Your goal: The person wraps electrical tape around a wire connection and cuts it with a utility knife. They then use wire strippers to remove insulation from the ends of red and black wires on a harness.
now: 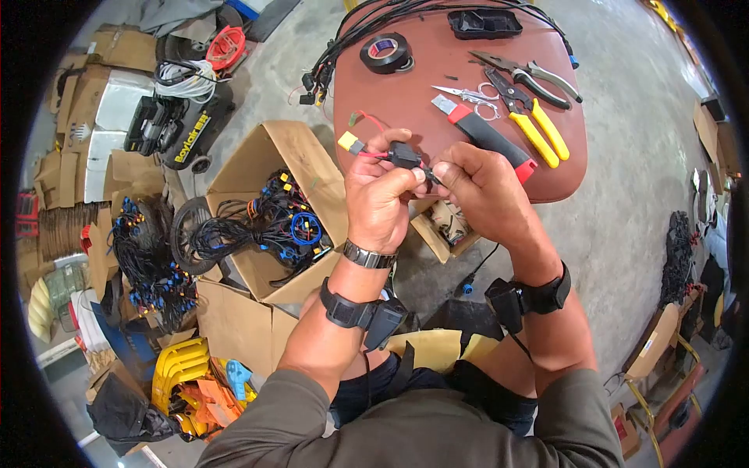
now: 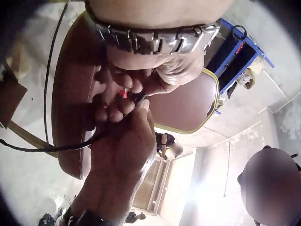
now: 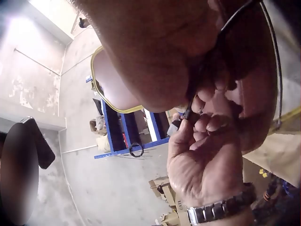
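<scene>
In the head view, my left hand [image 1: 378, 203] holds a small black module [image 1: 404, 154] between thumb and fingers. A red wire leads from it to a yellow connector [image 1: 348, 142] that sticks out past the fingers. Close beside it, my right hand [image 1: 490, 191] pinches a thin black cable [image 1: 432, 177] with thumb and forefinger, right at the module's end. The right wrist view shows a black cable [image 3: 235, 20] running out from under the right hand. Both hands are over the near edge of a brown padded seat [image 1: 374, 101], fingertips almost together.
On the seat lie black tape [image 1: 385, 52], scissors [image 1: 472, 95], a red-and-black cutter [image 1: 488, 136], yellow-handled strippers [image 1: 538, 132], pliers [image 1: 538, 78] and a black tray [image 1: 484, 24]. Cable bundles [image 1: 273, 226] fill a cardboard box [image 1: 234, 168] at left. A smaller box [image 1: 431, 234] stands below the hands.
</scene>
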Demonstrator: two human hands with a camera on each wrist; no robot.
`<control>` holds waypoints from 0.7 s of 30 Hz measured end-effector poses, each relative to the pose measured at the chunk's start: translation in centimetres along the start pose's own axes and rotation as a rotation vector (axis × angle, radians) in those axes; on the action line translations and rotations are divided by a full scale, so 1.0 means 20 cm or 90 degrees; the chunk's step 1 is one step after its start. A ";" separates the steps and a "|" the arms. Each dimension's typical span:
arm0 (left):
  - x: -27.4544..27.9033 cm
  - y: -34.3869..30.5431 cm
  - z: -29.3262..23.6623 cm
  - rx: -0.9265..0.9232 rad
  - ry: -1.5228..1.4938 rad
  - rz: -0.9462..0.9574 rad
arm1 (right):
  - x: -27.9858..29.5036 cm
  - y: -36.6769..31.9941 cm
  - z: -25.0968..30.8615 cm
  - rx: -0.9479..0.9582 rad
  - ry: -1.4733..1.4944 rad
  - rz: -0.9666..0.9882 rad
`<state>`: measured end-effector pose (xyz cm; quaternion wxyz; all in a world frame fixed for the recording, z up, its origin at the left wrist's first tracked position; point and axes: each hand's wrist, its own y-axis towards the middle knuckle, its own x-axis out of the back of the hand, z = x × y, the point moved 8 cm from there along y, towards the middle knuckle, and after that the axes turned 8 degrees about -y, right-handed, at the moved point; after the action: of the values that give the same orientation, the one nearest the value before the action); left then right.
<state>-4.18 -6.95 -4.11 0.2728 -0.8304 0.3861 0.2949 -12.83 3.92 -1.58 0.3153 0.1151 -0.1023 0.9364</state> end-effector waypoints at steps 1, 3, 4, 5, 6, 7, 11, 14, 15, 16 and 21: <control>0.01 0.00 0.00 0.003 -0.001 -0.004 | 0.00 0.00 0.00 -0.003 0.012 0.004; 0.02 0.01 0.00 0.005 -0.004 -0.010 | -0.02 0.00 0.00 -0.010 0.037 0.014; 0.03 0.01 0.00 0.005 -0.006 -0.010 | -0.02 0.00 0.00 -0.013 0.046 0.013; 0.04 0.01 0.00 0.006 -0.008 -0.012 | -0.03 0.00 0.00 -0.017 0.055 0.012; 0.04 0.01 -0.01 0.003 -0.013 -0.011 | -0.03 0.00 0.00 -0.020 0.064 0.011; 0.04 0.01 -0.01 0.001 -0.017 -0.011 | -0.03 0.00 0.00 -0.020 0.059 0.012; 0.02 0.00 -0.03 -0.005 -0.034 -0.016 | -0.05 0.00 0.00 -0.022 0.070 0.015; 0.05 0.01 -0.05 -0.025 -0.016 -0.036 | -0.07 0.00 -0.02 -0.048 0.116 0.038; 0.05 0.01 -0.05 -0.026 -0.017 -0.038 | -0.08 0.00 -0.02 -0.060 0.134 0.049; 0.05 0.02 -0.07 -0.027 -0.018 -0.040 | -0.08 0.00 -0.02 -0.064 0.144 0.055; 0.06 0.02 -0.08 -0.028 -0.027 -0.069 | -0.09 0.00 -0.02 -0.029 0.161 0.080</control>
<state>-3.38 -8.81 -3.82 0.2782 -0.8493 0.3285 0.3056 -11.55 3.09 -2.49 0.2689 -0.0173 -0.0904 0.9587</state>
